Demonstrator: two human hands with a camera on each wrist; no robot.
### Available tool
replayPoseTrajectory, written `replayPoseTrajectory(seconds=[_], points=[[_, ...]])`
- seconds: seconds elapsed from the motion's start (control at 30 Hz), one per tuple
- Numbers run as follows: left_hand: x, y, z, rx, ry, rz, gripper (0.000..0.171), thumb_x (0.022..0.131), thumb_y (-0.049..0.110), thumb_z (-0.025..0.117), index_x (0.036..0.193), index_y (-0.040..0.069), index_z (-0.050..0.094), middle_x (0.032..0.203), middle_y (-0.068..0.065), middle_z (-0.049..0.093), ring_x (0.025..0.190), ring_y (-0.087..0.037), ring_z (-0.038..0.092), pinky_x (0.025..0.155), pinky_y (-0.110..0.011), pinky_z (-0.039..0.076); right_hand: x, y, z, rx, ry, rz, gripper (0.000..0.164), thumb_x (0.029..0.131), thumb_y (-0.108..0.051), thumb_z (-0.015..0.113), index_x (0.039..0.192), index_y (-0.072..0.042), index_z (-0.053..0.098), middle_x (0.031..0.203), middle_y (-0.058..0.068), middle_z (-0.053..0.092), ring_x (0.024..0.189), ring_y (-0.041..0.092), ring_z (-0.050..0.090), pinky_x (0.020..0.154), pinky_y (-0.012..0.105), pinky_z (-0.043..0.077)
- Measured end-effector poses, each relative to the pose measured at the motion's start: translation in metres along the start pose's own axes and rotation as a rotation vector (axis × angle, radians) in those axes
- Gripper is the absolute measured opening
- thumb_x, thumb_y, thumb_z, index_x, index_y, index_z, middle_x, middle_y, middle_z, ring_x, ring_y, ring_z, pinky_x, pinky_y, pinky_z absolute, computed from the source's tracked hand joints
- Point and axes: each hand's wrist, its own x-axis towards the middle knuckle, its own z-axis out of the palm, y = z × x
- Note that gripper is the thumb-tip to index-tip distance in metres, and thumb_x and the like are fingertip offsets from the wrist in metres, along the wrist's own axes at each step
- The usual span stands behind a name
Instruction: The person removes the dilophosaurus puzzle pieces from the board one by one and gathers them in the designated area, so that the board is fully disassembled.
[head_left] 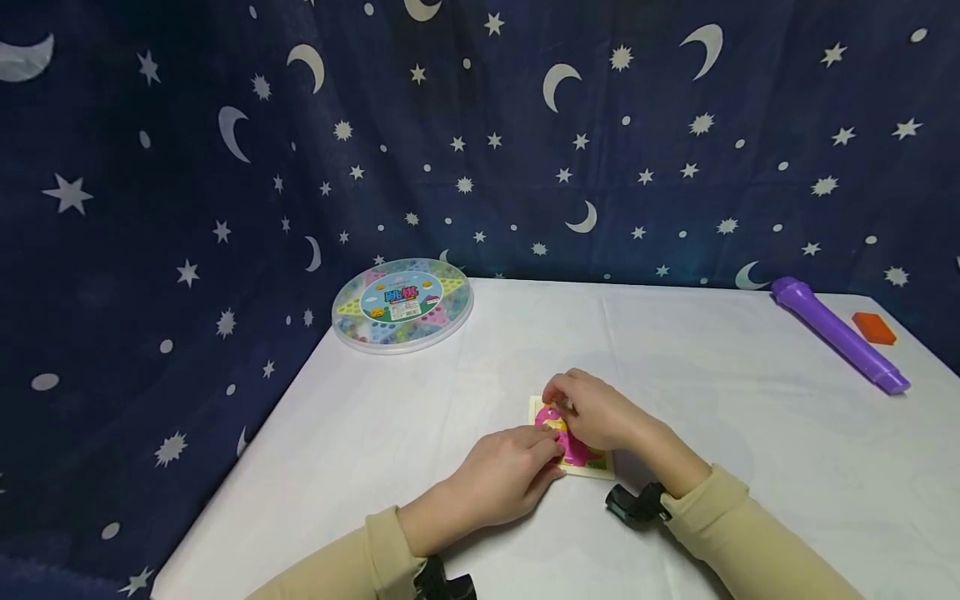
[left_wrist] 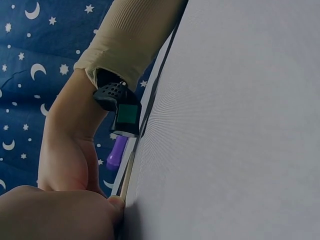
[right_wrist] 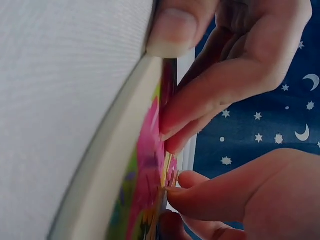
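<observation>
1 sm. cream-edged board, pink/yellow fig.; L fingers pinch edge, R fingers unclear.

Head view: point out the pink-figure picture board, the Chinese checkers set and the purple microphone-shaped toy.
Pink-figure picture board [head_left: 578, 452]: head view, figure's lower body.
Chinese checkers set [head_left: 402, 297]: head view, central oval label.
Purple microphone-shaped toy [head_left: 842, 337]: head view, middle of the handle.

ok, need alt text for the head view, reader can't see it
A left hand and right hand touch a small, square, cream-and-pink picture board on a white-covered table. Farther back: a round, clear plastic, multicoloured game case at left, a purple microphone-shaped object and flat orange hexagon at right.
</observation>
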Motion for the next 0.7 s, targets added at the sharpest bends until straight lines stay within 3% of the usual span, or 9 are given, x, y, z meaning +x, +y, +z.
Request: replayPoseTrajectory(seconds=[0.17, 0.4, 0.7], points=[[0.0008, 0.0002, -0.0002, -0.004, -0.008, -0.007, 0.018, 0.1, 0.03, 0.068, 0.107, 0.014, 0.072, 0.107, 0.004, 0.071, 0.112, -0.01, 0.065, 0.098, -0.024, 0.05, 0.0005, 0.0026, -0.0021, 0.028, -0.005, -0.017, 0.019, 0.093, -0.005, 0.071, 0.11, -0.012, 0.067, 0.109, 0.004, 0.064, 0.105, 0.025, 0.061, 0.102, 0.052, 0.049], [0.0013, 0.0004, -0.0039, -0.036, -0.056, -0.039, 0.02, 0.101, 0.031, 0.067, 0.11, 0.014, 0.072, 0.11, 0.004, 0.071, 0.115, -0.011, 0.064, 0.102, -0.025, 0.048, 0.003, 0.0037, -0.0035, 0.05, -0.016, -0.029, 0.021, 0.092, -0.003, 0.071, 0.111, -0.01, 0.066, 0.108, 0.003, 0.067, 0.104, 0.024, 0.061, 0.102, 0.053, 0.049], [0.0008, -0.0006, -0.0022, -0.031, -0.02, -0.021, 0.018, 0.099, 0.029, 0.069, 0.109, 0.014, 0.071, 0.108, 0.003, 0.07, 0.113, -0.011, 0.065, 0.1, -0.025, 0.049, 0.0033, 0.0013, -0.0068, 0.074, -0.028, 0.018, 0.026, 0.09, -0.004, 0.071, 0.116, -0.01, 0.067, 0.109, 0.003, 0.068, 0.098, 0.021, 0.061, 0.095, 0.048, 0.054]])
